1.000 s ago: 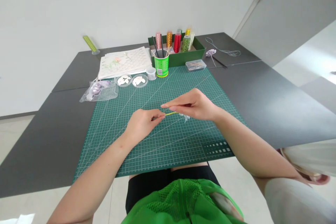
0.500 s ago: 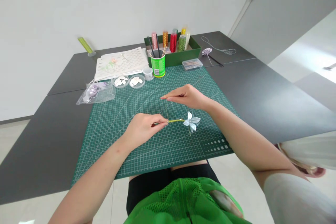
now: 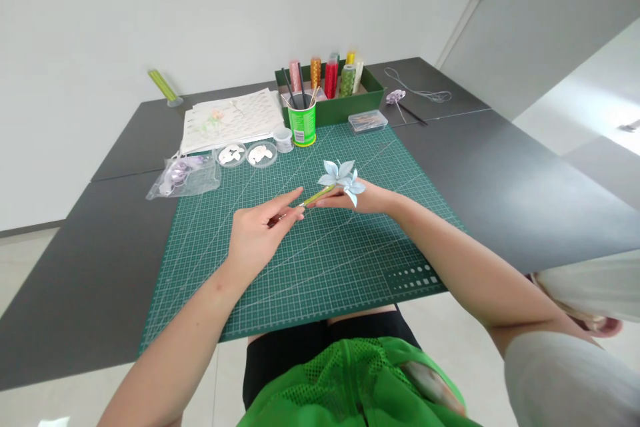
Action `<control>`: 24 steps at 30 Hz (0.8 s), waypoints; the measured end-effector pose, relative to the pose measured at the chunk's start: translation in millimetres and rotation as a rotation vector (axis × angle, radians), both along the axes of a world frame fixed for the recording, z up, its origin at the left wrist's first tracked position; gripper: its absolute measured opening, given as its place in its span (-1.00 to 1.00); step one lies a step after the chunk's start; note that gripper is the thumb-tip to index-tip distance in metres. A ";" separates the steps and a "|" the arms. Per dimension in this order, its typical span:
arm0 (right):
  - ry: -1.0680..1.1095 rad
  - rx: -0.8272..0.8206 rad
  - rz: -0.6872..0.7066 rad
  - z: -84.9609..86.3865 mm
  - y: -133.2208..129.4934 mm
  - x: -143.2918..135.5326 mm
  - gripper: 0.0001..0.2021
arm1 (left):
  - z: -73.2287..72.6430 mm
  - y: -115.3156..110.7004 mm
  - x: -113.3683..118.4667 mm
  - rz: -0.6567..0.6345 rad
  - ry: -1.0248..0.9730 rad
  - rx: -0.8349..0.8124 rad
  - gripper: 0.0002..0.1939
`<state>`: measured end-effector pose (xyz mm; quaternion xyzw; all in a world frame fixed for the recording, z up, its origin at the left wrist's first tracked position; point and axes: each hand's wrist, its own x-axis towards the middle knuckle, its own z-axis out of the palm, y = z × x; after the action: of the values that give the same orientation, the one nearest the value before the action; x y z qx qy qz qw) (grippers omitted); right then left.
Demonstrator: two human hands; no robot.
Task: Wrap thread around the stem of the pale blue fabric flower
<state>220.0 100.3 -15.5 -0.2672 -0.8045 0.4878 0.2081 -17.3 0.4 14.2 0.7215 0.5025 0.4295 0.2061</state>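
Note:
Thumb and fingers of my left hand [image 3: 257,230] pinch the lower end of a green stem. It belongs to a pale blue artificial flower [image 3: 345,181], whose two blossoms point up and to the right, above the mat. Behind the flower, my right hand [image 3: 367,197] reaches in from the right, partly covered by the petals. Its fingers are drawn together along the stem, close to my left fingertips. Whether they hold a thread or anything else thin is too small to make out.
A green cutting mat [image 3: 295,267] lies beneath my hands. Farther back are dishes of white petals [image 3: 261,155], a green cup [image 3: 303,125] of tools, a box [image 3: 345,110] of thread spools, a clear case [image 3: 368,121], paper sheets [image 3: 233,121] and a plastic bag [image 3: 185,175].
My left hand has raised the flower and tilted it, blossoms upward and away from me. My right hand has come down slightly and now meets the stem beside the left fingertips.

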 end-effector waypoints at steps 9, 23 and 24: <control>0.233 -0.227 -0.131 -2.1 0.1 -0.8 -0.72 | 6.8 5.0 -1.9 0.088 -0.159 -0.032 -0.83; -0.147 0.296 -0.878 2.3 34.4 31.6 -0.80 | 5.2 3.4 0.4 0.071 -0.205 -0.014 -0.83; -0.258 0.361 -0.952 2.7 38.4 38.0 -0.80 | 5.2 3.5 0.6 0.072 -0.206 -0.015 -0.83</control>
<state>258.0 138.7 -12.8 -0.6210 -0.6845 0.1557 0.3486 -16.7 3.8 19.4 0.6535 0.5075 0.5045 0.2466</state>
